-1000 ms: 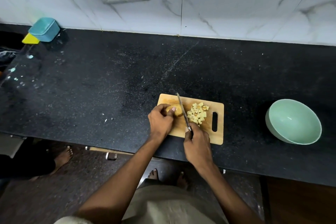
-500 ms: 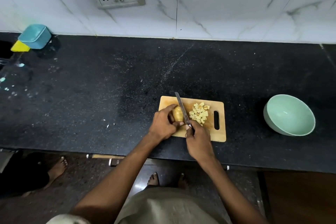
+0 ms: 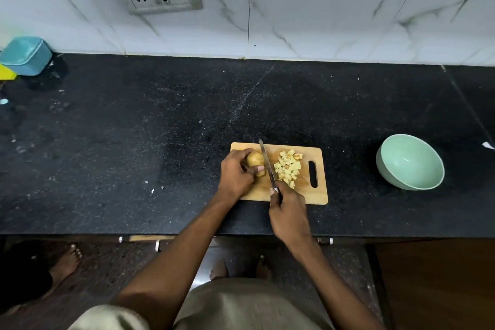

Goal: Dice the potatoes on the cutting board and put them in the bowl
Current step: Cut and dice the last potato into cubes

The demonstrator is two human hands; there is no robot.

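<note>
Fingers of your left hand (image 3: 235, 173) curl over the potato (image 3: 255, 159), pinning it so it can't roll. Your right hand (image 3: 288, 211) grips the knife (image 3: 267, 166), its blade just right of the potato, clear of your fingertips. The dice (image 3: 288, 169) sit piled toward the board's (image 3: 318, 195) handle side, nearest the bowl (image 3: 409, 162), which waits well apart on the worktop (image 3: 134, 142).

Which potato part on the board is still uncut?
The whole brown-skinned potato gripped by the left hand, left of the knife; the diced pile lies right of it.
</note>
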